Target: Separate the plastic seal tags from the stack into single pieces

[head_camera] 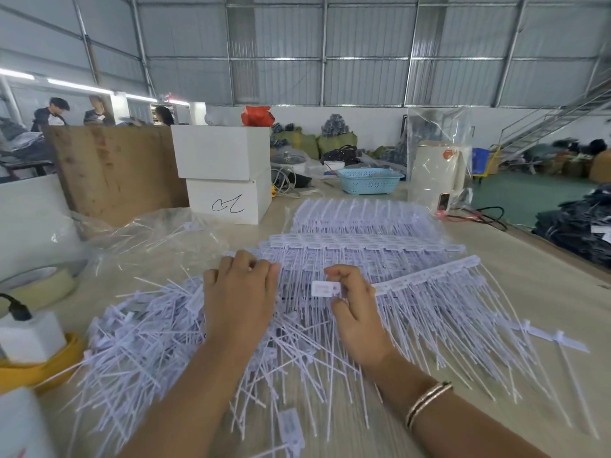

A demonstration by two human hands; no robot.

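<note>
Two hands over the loose tag pile (pixel 158 342) on the counter (pixel 529 285): right hand (pixel 355 312) pinches a single tag (pixel 325 288), left hand (pixel 239 292) rests fingers-down on the joined stack (pixel 363 246) just beyond that pile. White boxes (pixel 224 173) farther behind the pile.
</note>
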